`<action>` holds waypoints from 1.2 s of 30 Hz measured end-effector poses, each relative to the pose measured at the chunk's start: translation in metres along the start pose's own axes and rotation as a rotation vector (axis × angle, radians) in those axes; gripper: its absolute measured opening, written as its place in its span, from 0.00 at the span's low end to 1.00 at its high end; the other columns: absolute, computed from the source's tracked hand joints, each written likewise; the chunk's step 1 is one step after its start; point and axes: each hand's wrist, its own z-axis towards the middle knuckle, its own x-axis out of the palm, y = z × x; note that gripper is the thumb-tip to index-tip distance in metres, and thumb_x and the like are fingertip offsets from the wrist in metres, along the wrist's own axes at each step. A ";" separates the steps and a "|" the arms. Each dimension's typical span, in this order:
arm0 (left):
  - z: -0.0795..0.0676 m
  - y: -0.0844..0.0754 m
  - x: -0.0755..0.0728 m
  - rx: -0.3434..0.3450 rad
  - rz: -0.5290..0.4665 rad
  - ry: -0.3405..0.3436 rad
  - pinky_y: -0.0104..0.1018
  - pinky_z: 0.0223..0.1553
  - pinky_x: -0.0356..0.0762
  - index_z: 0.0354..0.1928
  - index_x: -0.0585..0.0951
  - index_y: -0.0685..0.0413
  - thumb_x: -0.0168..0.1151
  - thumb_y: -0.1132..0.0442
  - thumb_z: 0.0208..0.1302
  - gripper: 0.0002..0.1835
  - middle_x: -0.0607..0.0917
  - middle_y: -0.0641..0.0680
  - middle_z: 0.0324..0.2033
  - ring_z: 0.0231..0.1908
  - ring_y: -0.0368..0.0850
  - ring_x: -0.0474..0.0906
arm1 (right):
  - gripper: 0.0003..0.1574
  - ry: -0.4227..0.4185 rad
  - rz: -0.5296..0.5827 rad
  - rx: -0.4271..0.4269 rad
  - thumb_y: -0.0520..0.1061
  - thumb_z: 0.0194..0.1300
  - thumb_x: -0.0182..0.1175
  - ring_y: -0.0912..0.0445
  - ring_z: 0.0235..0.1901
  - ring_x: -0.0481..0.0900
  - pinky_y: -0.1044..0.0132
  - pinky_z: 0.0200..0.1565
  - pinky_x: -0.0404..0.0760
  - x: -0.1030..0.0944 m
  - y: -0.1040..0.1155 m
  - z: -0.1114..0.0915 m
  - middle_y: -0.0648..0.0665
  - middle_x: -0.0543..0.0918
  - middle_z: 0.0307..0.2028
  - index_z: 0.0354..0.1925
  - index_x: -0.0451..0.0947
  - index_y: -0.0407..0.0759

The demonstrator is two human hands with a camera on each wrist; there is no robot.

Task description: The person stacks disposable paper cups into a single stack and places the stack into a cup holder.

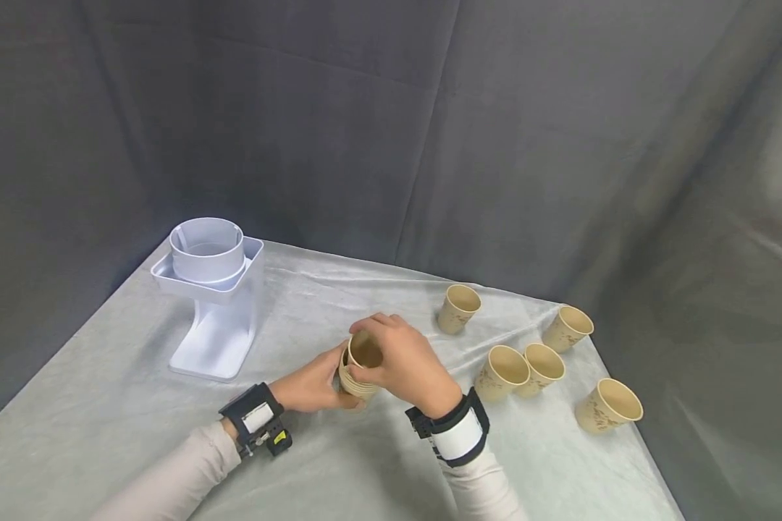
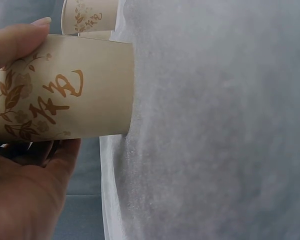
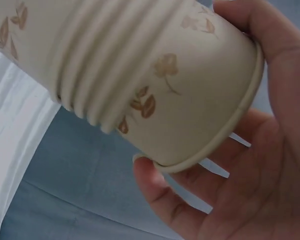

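Observation:
A stack of beige paper cups [image 1: 357, 388] with brown floral print is held by my left hand [image 1: 308, 383], whose thumb and fingers wrap around its side in the left wrist view. The uppermost cup [image 3: 210, 85] sits partly inside the stack, above several close-set rims. My right hand [image 1: 404, 359] grips this cup near its rim, with the thumb on one side and the fingers on the other. In the left wrist view, the side of the lowest cup [image 2: 97, 90] shows brown lettering.
Several single cups stand upright on the right: one at the back [image 1: 455, 318], a touching or nearly touching pair [image 1: 492, 381], one far right [image 1: 563, 334] and one nearer [image 1: 596, 416]. A white stand [image 1: 218, 336] holding a round white container [image 1: 208, 264] is at left. Grey curtains [image 1: 339, 130] surround the table.

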 end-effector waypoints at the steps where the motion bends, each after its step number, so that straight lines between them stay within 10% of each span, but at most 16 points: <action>1: 0.001 0.002 0.001 0.007 -0.003 -0.001 0.43 0.58 0.66 0.64 0.59 0.55 0.70 0.66 0.46 0.42 0.73 0.54 0.55 0.54 0.48 0.69 | 0.31 0.001 -0.012 -0.005 0.60 0.47 0.66 0.59 0.41 0.70 0.63 0.39 0.75 0.001 0.000 0.000 0.56 0.77 0.44 0.49 0.74 0.51; 12: 0.010 0.034 0.007 0.032 0.027 -0.026 0.40 0.58 0.66 0.61 0.62 0.41 0.72 0.59 0.44 0.41 0.74 0.42 0.54 0.54 0.40 0.70 | 0.29 0.013 -0.001 -0.010 0.58 0.41 0.68 0.60 0.40 0.69 0.63 0.40 0.75 0.013 -0.003 0.000 0.55 0.77 0.42 0.43 0.75 0.52; 36: 0.007 0.037 0.007 0.068 0.029 -0.039 0.43 0.60 0.63 0.64 0.59 0.42 0.72 0.57 0.44 0.44 0.73 0.44 0.54 0.56 0.42 0.68 | 0.45 0.083 0.168 0.148 0.74 0.55 0.51 0.57 0.47 0.73 0.62 0.48 0.75 -0.007 -0.023 0.018 0.49 0.77 0.50 0.58 0.68 0.45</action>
